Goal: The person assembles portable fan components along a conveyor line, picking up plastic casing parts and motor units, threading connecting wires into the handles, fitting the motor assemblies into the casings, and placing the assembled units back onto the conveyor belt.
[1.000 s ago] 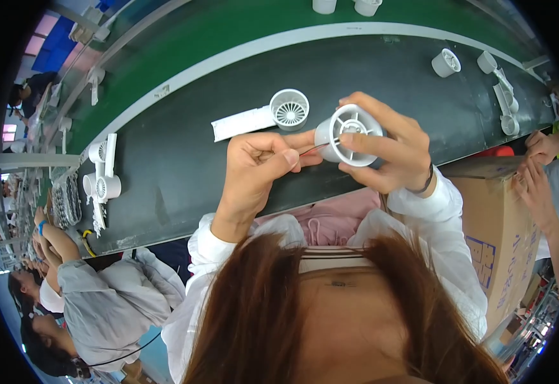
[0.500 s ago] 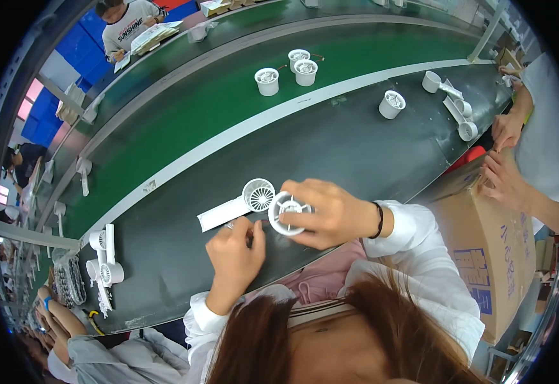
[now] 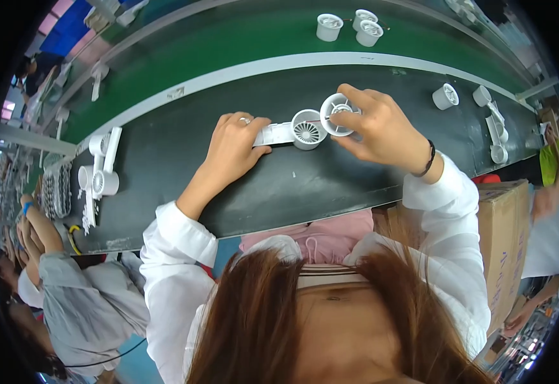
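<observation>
A white handheld fan shell (image 3: 307, 132) lies on the dark bench, its slotted round head to the right and its handle pointing left. My left hand (image 3: 233, 146) is closed around the handle's end. Just right of the round head, my right hand (image 3: 385, 131) grips a white cylindrical fan unit (image 3: 337, 116) by its rim, tilted so its spoked face shows. A thin red wire runs between the unit and the shell. Whether the two parts touch I cannot tell.
More fan shells sit at the left (image 3: 103, 168) and the far right (image 3: 498, 128). A loose fan unit (image 3: 446, 96) stands on the bench, with several on the green belt (image 3: 228, 54). A cardboard box (image 3: 503, 237) is at right; a co-worker sits at left.
My left hand has moved up and taken hold of the shell's handle. Both shell and fan unit are now farther from me and to the right in view. The head view has shifted.
</observation>
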`<action>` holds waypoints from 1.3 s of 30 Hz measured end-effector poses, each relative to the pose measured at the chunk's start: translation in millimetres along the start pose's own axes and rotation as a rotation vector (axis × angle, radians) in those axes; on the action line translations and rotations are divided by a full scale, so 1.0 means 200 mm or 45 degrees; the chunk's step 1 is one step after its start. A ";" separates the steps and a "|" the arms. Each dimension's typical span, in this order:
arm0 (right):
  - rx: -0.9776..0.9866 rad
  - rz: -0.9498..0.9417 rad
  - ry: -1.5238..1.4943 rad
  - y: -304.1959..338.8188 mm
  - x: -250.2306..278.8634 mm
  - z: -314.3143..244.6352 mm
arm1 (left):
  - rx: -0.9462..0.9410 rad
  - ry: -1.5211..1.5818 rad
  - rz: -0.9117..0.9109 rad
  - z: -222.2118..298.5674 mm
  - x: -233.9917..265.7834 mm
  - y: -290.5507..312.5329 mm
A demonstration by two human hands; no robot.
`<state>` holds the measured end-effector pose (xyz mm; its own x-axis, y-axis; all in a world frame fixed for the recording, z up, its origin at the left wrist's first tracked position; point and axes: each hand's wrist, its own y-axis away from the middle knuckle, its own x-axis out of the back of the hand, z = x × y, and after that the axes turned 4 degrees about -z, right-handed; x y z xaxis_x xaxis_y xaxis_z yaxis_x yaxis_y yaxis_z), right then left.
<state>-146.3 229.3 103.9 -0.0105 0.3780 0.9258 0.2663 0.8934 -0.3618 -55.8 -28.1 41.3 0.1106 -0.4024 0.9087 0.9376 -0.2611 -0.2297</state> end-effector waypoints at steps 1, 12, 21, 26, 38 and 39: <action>0.021 -0.044 0.033 -0.01 -0.01 0.00 | 0.000 0.036 0.002 0.01 0.00 0.00; 0.285 -0.213 -0.004 -0.14 -0.05 -0.04 | -0.120 0.246 0.170 0.07 -0.07 0.00; 0.245 -0.217 -0.256 -0.16 -0.08 0.03 | 0.068 0.612 0.010 0.08 -0.18 -0.07; 0.019 -0.102 -0.663 -0.14 -0.11 0.12 | 0.241 0.622 0.034 0.09 -0.19 -0.07; -0.477 0.380 -1.369 0.01 -0.38 0.01 | 0.287 0.612 0.273 0.14 -0.25 -0.02; -0.368 0.365 -1.203 0.03 -0.38 0.01 | 0.208 0.555 0.319 0.14 -0.25 -0.02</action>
<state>-146.7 205.7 31.4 -0.6308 0.7161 0.2989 0.5988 0.6942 -0.3994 -54.8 18.1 6.2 0.2230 -0.7713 0.5960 0.9431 0.0161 -0.3321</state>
